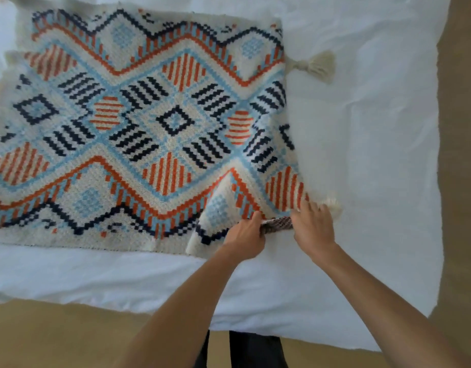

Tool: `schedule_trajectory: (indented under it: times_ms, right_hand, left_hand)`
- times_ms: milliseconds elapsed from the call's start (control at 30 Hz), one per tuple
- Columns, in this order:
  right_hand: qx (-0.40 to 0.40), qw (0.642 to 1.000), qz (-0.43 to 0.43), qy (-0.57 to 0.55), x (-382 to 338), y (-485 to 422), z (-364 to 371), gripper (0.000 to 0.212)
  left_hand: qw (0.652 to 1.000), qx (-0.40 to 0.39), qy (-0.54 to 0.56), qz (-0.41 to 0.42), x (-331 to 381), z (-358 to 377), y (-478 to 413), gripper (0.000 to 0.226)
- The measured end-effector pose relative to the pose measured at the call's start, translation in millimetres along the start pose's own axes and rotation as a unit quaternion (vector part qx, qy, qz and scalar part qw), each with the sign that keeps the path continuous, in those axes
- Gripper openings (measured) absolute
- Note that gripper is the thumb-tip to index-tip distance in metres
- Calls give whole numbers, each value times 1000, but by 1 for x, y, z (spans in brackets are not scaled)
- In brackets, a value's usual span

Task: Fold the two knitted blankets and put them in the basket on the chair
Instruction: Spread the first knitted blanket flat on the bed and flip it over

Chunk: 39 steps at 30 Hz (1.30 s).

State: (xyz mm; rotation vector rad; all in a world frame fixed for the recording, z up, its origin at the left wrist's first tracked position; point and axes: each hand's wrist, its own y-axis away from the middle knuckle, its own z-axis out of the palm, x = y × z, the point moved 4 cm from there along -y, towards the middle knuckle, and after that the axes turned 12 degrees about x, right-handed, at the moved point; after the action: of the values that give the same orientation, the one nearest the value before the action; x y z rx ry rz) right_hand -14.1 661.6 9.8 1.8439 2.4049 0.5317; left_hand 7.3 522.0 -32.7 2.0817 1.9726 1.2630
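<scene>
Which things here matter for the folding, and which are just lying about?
Job: cream knitted blanket with orange, blue and navy diamonds; left hand and right hand gripping its near corner.
Just there: white sheet underneath; tan floor.

Under our right hand [312, 229] we see a white sheet [361, 155], wrinkled and brightly lit, spreading far to the hand's right. Tan floor [56, 335] shows nearer us than the hand and along the sheet's far right edge.

The knitted blanket [139, 123] was cut off at nine o'clock. Its tassel [334, 207] at four o'clock was blurred and partly covered by the right hand [312, 229].
</scene>
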Motion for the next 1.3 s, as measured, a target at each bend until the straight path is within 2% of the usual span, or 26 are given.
schedule_trajectory:
  times_ms: [67, 167, 300, 367, 500, 567, 667, 733, 833, 867, 933, 1000, 1067, 1167, 1233, 1300]
  right_hand:
    - [-37, 997, 49, 44, 27, 21, 11, 27]
    - [-104, 990, 92, 27, 48, 48, 37, 38]
    - [-159, 980, 113, -49, 54, 75, 74, 63]
    - [-143, 982, 102, -61, 54, 83, 85, 73]
    - [-83, 993, 52, -66, 53, 91, 92, 58]
    - [-48, 997, 21, -54, 53, 92, 82, 44]
    - [12, 998, 30, -51, 67, 102, 76, 33]
    - [-17, 998, 39, -49, 77, 117, 81, 33]
    - [-152, 986, 46, -60, 84, 139, 105, 55]
    - [-179, 981, 43, -68, 85, 141, 110, 52]
    - [-185, 978, 59, -78, 87, 134, 111, 34]
    - [-159, 982, 74, -73, 89, 117, 99, 22]
    - [-100, 988, 91, -71, 94, 94, 83, 14]
    - [10, 985, 121, -124, 97, 53, 60, 22]
    - [57, 973, 145, -172, 97, 17, 49, 15]
    - [82, 962, 172, -197, 95, -24, 42, 24]
  left_hand:
    - [999, -29, -3, 18, 35, 23, 1, 25]
    - [998, -50, -34, 35, 68, 51, 7, 39]
    - [991, -76, -101, 47, 59, 63, 14, 42]
    - [982, -92, -161, 37, 41, 63, 16, 40]
    - [967, -98, -234, -1, 15, 62, 19, 43]
    - [976, -88, -199, 1, 21, 67, 20, 38]
    - [985, -74, -139, 63, 50, 78, 22, 34]
    - [979, -106, -145, 94, 61, 87, 27, 30]
    - [956, -218, -164, 107, 63, 101, 37, 27]
    - [956, -226, -159, 101, 63, 100, 36, 27]
    - [964, -210, -138, 84, 65, 93, 26, 25]
    - [971, -183, -128, 80, 70, 82, 11, 22]
    - [981, -138, -111, 77, 74, 67, -9, 19]
    - [992, -66, -84, 66, 78, 40, -42, 24]
    - [993, -33, -88, 67, 80, 21, -69, 31]
    - [994, -2, -92, 66, 81, -2, -99, 31]
